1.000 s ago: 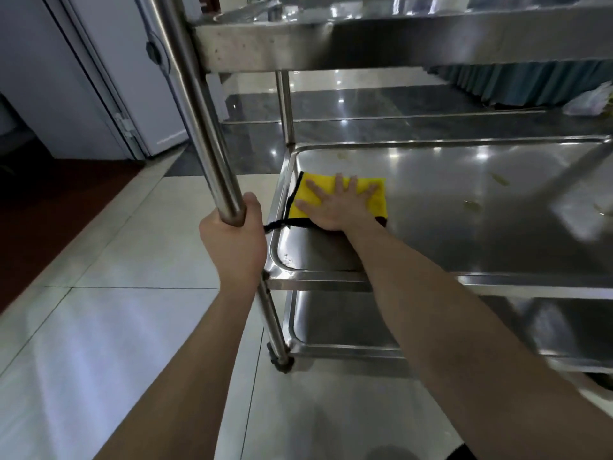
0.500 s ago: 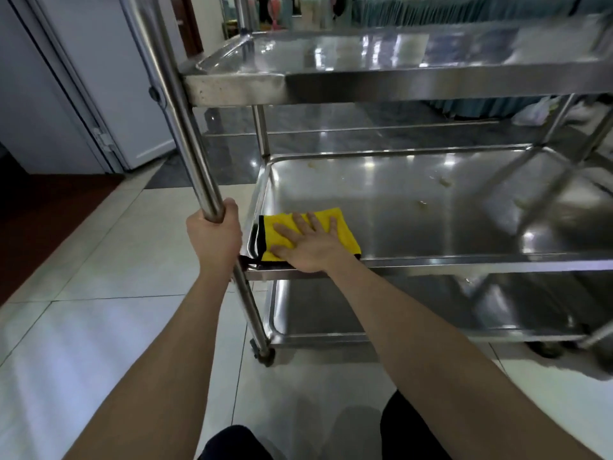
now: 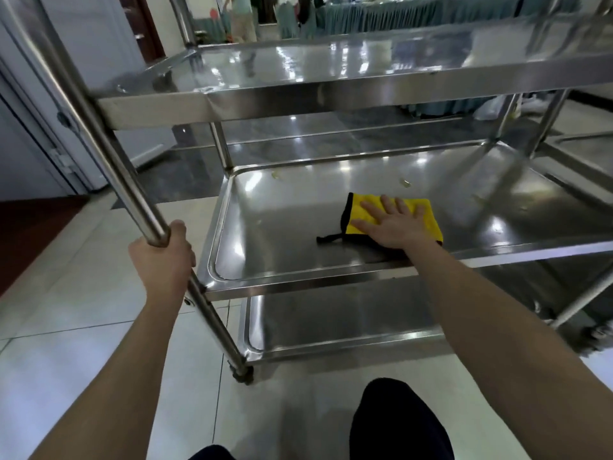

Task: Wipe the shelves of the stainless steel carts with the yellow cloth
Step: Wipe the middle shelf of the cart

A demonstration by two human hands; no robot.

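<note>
left hand (image 3: pixel 162 257): I see it curled tight round the cart post (image 3: pixel 99 134)
middle shelf (image 3: pixel 282 227): carries the cloth, near front edge
yellow cloth (image 3: pixel 431 218): flat, under my right palm
right hand (image 3: pixel 393 224): fingers spread, pressing down on the cloth

yellow cloth (image 3: pixel 420 210): our right hand (image 3: pixel 391 225) lies flat over its middle; we see only the rim and black trim.
left hand (image 3: pixel 162 260): fingertips go behind the post (image 3: pixel 99 134), out of our sight.
post: its top runs off the upper edge.
top shelf (image 3: pixel 331 94): right part smeared by blur and cut by the frame.
middle shelf (image 3: pixel 282 234): right end cut off; its specks (image 3: pixel 405 183) are too small for us to name.
bottom shelf (image 3: pixel 331 317): largely under the middle shelf and our right forearm.
caster (image 3: pixel 595 333): blurred.
person (image 3: pixel 240 18): at the back, head cut off.
</note>
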